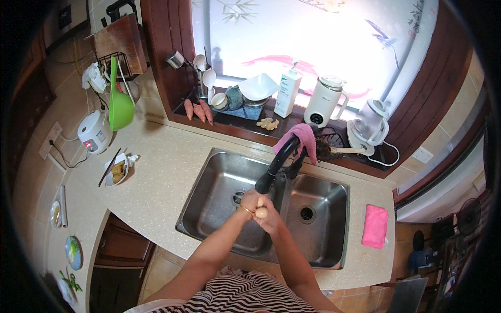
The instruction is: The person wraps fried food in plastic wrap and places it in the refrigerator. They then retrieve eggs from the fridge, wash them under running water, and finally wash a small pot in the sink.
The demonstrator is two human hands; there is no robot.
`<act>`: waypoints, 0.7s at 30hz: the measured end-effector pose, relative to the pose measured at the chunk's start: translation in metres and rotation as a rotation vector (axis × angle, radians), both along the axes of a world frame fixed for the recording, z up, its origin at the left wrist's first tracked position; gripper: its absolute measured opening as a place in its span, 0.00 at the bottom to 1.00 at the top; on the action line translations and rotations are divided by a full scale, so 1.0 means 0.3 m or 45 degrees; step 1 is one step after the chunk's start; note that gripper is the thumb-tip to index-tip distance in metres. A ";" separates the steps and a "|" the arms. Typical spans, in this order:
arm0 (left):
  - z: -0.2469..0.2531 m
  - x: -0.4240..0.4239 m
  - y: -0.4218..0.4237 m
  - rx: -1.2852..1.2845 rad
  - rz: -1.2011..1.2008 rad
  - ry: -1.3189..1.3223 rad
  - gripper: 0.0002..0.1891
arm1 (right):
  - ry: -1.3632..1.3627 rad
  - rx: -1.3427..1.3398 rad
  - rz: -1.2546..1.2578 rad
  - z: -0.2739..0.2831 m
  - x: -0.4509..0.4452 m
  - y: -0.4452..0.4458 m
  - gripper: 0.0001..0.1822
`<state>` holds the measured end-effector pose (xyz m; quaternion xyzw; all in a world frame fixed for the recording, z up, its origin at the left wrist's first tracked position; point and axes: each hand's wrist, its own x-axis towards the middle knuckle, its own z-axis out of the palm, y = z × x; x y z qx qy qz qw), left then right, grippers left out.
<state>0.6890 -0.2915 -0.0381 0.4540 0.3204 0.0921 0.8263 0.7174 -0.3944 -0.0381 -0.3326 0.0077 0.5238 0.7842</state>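
Both my hands are together over the large left basin of the stainless steel sink [213, 187], right below the black faucet [270, 176]. A pale brown egg [261, 212] rests in my right hand [271, 222], against its palm and fingers. Just above it shows a second pale rounded shape [260, 201], perhaps another egg. My left hand [252, 199], with a gold bracelet at the wrist, presses close on the left side of the eggs. The faucet head and the other hand partly hide its fingers. A pink cloth [299, 139] hangs over the faucet neck.
Right of the hands lies the smaller basin [317, 234]; a folded pink towel [375, 227] is on the counter beyond. Along the sill stand a pump bottle [287, 92], a white electric jug [325, 101] and stacked bowls [256, 88]. A plate of food [117, 172] sits left.
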 end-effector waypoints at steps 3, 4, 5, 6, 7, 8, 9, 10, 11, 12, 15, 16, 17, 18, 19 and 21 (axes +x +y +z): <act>0.030 0.013 -0.027 0.369 0.136 0.007 0.12 | -0.090 -0.086 0.011 -0.041 0.018 0.002 0.18; 0.033 0.014 -0.028 0.659 0.160 0.049 0.12 | -0.088 -0.103 -0.010 -0.044 0.019 0.005 0.17; 0.035 0.016 -0.029 0.950 0.181 0.090 0.12 | -0.087 -0.120 -0.033 -0.048 0.022 0.008 0.17; 0.031 0.018 -0.032 1.238 0.200 0.132 0.12 | -0.084 -0.140 -0.057 -0.045 0.022 0.009 0.17; 0.002 0.017 -0.018 1.221 0.230 0.038 0.12 | -0.107 -0.147 -0.046 -0.034 0.014 0.013 0.17; -0.045 0.022 0.003 1.203 0.259 -0.055 0.11 | -0.131 -0.154 -0.034 -0.024 0.005 0.015 0.17; -0.045 0.026 0.006 1.182 0.274 -0.155 0.11 | -0.154 -0.164 -0.037 -0.020 0.005 0.011 0.17; -0.045 0.032 0.005 0.772 0.345 -0.181 0.11 | -0.224 -0.208 -0.017 -0.021 0.009 0.008 0.16; -0.044 0.040 0.008 0.360 0.408 -0.201 0.10 | -0.295 -0.252 0.005 -0.022 0.013 0.004 0.16; -0.038 0.043 0.008 -0.053 0.468 -0.214 0.10 | -0.365 -0.296 0.030 -0.005 0.011 0.004 0.15; -0.053 -0.010 0.053 -0.042 0.018 -0.126 0.11 | -0.573 -0.369 -0.061 0.045 -0.020 0.015 0.13; -0.057 -0.019 0.056 -0.038 -0.141 -0.097 0.11 | -0.758 -0.393 -0.093 0.012 -0.006 0.013 0.12; -0.061 -0.013 0.043 0.069 -0.118 -0.146 0.11 | -0.942 -0.418 -0.126 -0.047 0.018 0.013 0.12; -0.069 -0.012 0.033 0.173 -0.076 -0.191 0.12 | -1.127 -0.437 -0.140 -0.039 0.016 0.022 0.12; -0.076 -0.012 0.027 0.278 -0.036 -0.235 0.13 | -1.300 -0.513 -0.212 -0.032 0.007 0.027 0.12; -0.074 -0.003 0.037 0.193 -0.019 -0.160 0.11 | -1.647 -0.666 -0.365 0.008 -0.015 0.030 0.14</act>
